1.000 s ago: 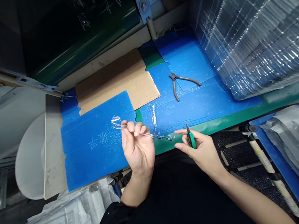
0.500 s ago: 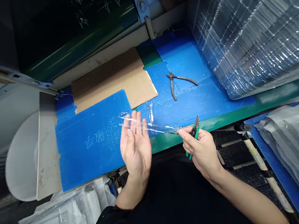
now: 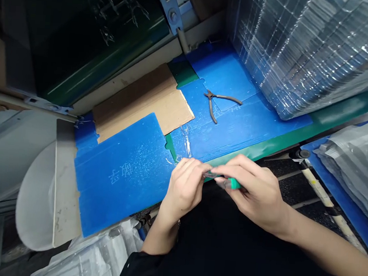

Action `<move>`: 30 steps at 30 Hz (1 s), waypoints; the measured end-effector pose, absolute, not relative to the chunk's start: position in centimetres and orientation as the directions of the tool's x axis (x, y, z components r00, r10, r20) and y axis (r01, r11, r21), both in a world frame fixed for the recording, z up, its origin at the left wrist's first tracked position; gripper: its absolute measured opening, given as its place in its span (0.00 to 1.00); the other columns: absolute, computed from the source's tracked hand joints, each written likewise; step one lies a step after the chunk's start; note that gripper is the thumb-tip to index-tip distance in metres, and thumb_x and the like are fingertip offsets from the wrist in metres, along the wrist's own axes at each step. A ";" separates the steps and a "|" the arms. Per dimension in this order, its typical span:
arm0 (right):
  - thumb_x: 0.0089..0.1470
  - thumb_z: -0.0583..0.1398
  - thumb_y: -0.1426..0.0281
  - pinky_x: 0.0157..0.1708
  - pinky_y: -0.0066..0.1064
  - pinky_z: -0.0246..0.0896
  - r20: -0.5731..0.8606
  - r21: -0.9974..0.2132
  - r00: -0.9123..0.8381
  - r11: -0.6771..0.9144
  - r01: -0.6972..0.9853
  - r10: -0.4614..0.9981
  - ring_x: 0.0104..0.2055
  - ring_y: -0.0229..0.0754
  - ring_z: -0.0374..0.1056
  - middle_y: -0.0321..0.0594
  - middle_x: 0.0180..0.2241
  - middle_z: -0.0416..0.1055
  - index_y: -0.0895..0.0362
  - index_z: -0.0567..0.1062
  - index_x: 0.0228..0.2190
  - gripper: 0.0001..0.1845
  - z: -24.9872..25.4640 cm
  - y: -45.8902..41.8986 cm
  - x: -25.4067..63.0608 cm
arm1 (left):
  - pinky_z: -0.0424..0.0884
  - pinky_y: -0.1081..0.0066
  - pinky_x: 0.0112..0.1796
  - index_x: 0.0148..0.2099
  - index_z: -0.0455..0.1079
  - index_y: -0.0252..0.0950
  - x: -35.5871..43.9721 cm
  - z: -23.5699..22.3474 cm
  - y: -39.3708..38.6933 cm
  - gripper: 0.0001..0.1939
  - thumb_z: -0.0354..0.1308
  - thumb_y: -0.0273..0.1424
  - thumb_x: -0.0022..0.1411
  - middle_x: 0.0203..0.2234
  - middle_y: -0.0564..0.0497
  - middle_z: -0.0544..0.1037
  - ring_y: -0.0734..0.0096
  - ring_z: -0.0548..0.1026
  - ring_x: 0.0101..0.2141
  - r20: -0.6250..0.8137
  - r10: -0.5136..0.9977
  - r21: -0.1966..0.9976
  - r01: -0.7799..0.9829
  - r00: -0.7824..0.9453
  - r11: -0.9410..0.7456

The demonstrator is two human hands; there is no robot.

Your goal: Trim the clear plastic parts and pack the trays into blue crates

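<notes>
My left hand (image 3: 185, 187) and my right hand (image 3: 253, 190) meet at the near edge of the blue mat (image 3: 127, 167). The left hand's fingers are pinched on a clear plastic strip (image 3: 177, 158), most of which they hide. My right hand is closed round a green-handled cutter (image 3: 233, 183), whose handle end pokes out under the fingers. The cutter's tip lies against the strip between the two hands. Another clear plastic strip (image 3: 187, 138) lies on the mat just beyond my left hand.
Grey pliers (image 3: 218, 101) lie on the blue mat farther back. A tall stack of clear plastic trays (image 3: 305, 49) fills the right rear. Brown cardboard (image 3: 142, 103) lies behind the mat. Bagged plastic (image 3: 354, 164) sits at the right, a white tub (image 3: 34, 198) at the left.
My left hand has turned over and closed on the clear strip, moving right. My right hand has swung the cutter down flat against the strip, and the two hands now touch.
</notes>
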State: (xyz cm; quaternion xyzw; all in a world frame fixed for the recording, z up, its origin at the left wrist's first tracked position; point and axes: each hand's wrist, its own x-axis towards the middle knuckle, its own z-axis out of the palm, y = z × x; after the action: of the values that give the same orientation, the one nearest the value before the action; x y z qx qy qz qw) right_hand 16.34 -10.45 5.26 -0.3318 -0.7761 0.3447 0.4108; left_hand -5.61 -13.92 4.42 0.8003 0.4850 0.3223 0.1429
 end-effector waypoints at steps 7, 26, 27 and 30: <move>0.79 0.53 0.68 0.30 0.32 0.61 0.292 -0.680 -0.519 0.556 0.478 0.804 0.31 0.39 0.73 0.39 0.38 0.77 0.57 0.76 0.49 0.12 7.0 -11.2 18.3 | 0.55 0.65 0.33 0.44 0.71 0.37 -6.1 4.3 -13.9 0.16 0.49 0.39 0.83 0.27 0.51 0.70 0.67 0.63 0.26 0.534 0.795 0.429 0.718 0.287 -0.548; 0.80 0.53 0.66 0.26 0.35 0.53 0.268 -0.686 -0.541 0.552 0.474 0.797 0.26 0.36 0.68 0.33 0.31 0.73 0.55 0.79 0.45 0.15 7.3 -12.3 18.9 | 0.55 0.65 0.30 0.41 0.69 0.36 -5.6 5.3 -13.5 0.17 0.50 0.38 0.83 0.23 0.54 0.69 0.70 0.62 0.24 0.612 0.716 0.271 0.761 0.336 -0.589; 0.80 0.53 0.66 0.26 0.35 0.53 0.268 -0.682 -0.537 0.551 0.481 0.800 0.26 0.36 0.68 0.33 0.31 0.72 0.55 0.79 0.45 0.15 7.3 -12.3 18.9 | 0.54 0.65 0.30 0.40 0.69 0.36 -5.6 5.3 -13.5 0.17 0.50 0.38 0.83 0.22 0.54 0.69 0.71 0.61 0.24 0.614 0.714 0.270 0.761 0.336 -0.590; 0.80 0.54 0.66 0.25 0.36 0.51 0.298 -0.635 -0.520 0.573 0.518 0.800 0.26 0.37 0.67 0.34 0.30 0.72 0.56 0.79 0.44 0.15 7.2 -12.3 18.7 | 0.54 0.65 0.29 0.39 0.69 0.37 -5.5 5.4 -13.4 0.18 0.50 0.38 0.83 0.22 0.54 0.69 0.71 0.61 0.24 0.607 0.720 0.278 0.758 0.336 -0.589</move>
State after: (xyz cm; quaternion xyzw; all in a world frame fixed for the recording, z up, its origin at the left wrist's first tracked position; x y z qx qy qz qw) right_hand 18.74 -12.25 7.24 -0.3936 -0.8375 0.2419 0.2919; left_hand -5.53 -13.37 5.35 0.8170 0.4524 0.3565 -0.0271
